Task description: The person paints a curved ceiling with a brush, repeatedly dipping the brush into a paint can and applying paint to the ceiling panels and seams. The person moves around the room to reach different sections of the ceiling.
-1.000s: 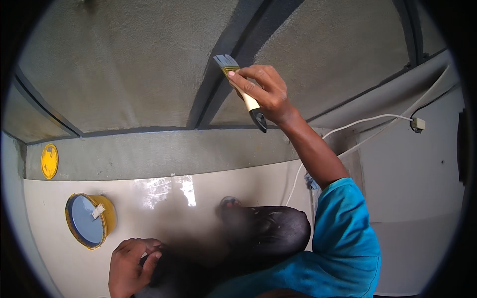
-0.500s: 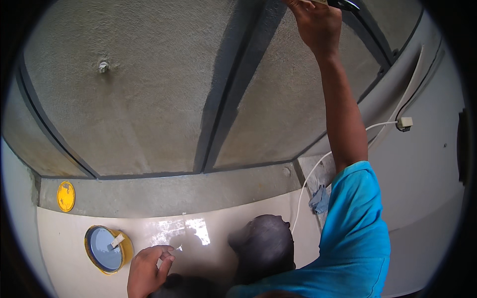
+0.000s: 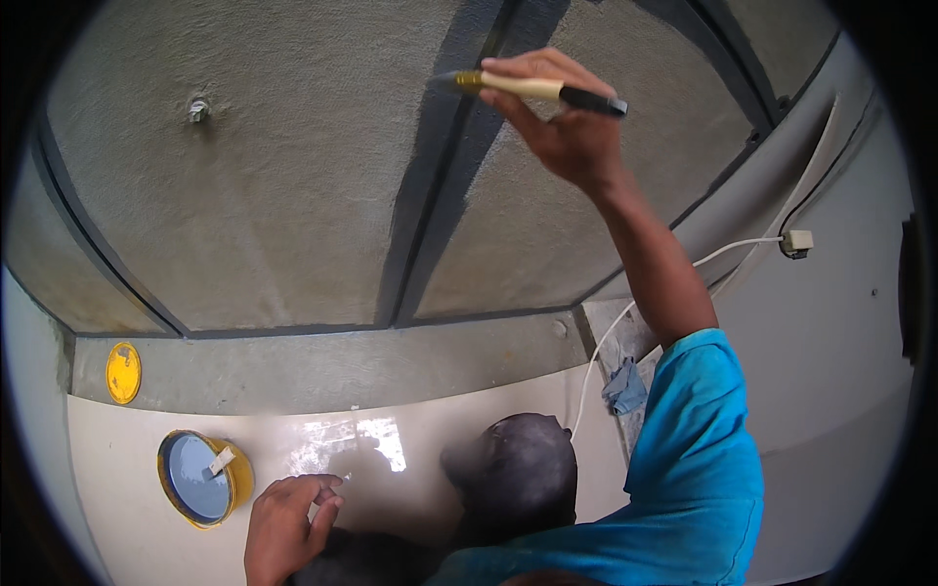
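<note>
My right hand (image 3: 562,112) is raised to the grey plastered wall (image 3: 283,195), closed round a paintbrush (image 3: 523,88) with a pale wooden handle and a black end. Its bristles, slightly blurred, point left and meet the left edge of a dark grey painted strip (image 3: 415,225) running along a groove. Low on the left, my left hand (image 3: 288,523) hovers or rests by my leg. Its fingers are loosely bent, the thumb stands apart from them, and nothing shows in between. Beside it stands a yellow bucket (image 3: 242,479) of blue-grey paint, with a pale-handled tool (image 3: 223,461) leaning inside.
A yellow lid (image 3: 123,373) lies on the grey ledge at the wall's foot. A metal fitting (image 3: 198,110) sticks out of the wall. To the right, a white cable (image 3: 591,366) runs down from a socket box (image 3: 797,240), past a blue-grey rag (image 3: 625,388).
My right hand has come down and left from the top edge, bringing the paintbrush fully into view against the painted strip. My left hand is almost where it was.
</note>
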`<state>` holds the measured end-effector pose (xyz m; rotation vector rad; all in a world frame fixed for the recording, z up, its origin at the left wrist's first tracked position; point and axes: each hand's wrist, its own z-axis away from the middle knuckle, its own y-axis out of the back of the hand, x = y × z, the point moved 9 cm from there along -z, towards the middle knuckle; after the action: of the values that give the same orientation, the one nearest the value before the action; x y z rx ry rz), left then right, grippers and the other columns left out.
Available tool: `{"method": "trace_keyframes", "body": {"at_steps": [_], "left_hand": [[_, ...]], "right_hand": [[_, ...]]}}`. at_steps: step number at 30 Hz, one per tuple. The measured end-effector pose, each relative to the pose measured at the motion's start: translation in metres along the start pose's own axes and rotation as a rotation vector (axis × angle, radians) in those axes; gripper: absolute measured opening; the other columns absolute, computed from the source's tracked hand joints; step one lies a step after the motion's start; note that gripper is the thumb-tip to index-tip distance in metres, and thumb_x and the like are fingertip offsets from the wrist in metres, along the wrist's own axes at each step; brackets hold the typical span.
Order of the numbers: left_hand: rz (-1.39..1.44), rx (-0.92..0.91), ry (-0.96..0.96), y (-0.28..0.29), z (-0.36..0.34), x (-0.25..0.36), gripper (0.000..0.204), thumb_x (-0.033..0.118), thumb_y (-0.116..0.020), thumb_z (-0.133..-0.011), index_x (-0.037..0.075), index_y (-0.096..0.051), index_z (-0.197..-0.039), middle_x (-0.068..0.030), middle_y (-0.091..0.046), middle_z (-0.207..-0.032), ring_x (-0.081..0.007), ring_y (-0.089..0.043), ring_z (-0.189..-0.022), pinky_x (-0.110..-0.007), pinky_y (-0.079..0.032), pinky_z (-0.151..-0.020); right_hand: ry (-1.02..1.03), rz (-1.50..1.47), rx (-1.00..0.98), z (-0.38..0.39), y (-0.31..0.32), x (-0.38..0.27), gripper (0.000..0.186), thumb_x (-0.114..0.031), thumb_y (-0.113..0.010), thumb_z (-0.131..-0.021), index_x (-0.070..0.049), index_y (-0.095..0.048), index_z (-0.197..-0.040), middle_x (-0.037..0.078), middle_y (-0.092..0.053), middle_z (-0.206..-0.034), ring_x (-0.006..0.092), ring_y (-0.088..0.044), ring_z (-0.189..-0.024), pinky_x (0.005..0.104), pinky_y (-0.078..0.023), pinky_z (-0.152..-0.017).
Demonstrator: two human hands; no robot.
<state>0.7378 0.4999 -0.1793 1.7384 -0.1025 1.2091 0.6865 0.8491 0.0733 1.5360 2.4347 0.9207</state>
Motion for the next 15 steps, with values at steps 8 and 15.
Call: {"method": "trace_keyframes", "body": {"at_steps": [8, 15], "left_hand": [[-0.012, 0.021, 0.049, 0.005, 0.003, 0.006, 0.020, 0.004, -0.076, -0.081, 0.003, -0.070, -0.101, -0.0101, -0.071, -0.085, -0.0332, -0.068, -0.085, -0.042, -0.052, -0.079], [-0.068, -0.032, 0.072, -0.002, 0.008, -0.003, 0.018, 0.003, -0.075, -0.079, 0.005, -0.069, -0.096, -0.0083, -0.073, -0.090, -0.0306, -0.067, -0.080, -0.041, -0.050, -0.078]], "right_hand": [[0.061, 0.009, 0.423, -0.074, 0.074, 0.022, 0.020, -0.002, -0.075, -0.092, 0.000, -0.074, -0.112, 0.009, -0.074, -0.099, 0.0160, -0.071, -0.084, 0.0256, -0.058, -0.074], [0.193, 0.220, 0.110, 0.084, -0.055, -0.027, 0.043, -0.004, -0.083, -0.076, -0.017, -0.079, -0.117, 0.002, -0.070, -0.100, 0.0175, -0.064, -0.086, 0.0310, -0.055, -0.069]]}}
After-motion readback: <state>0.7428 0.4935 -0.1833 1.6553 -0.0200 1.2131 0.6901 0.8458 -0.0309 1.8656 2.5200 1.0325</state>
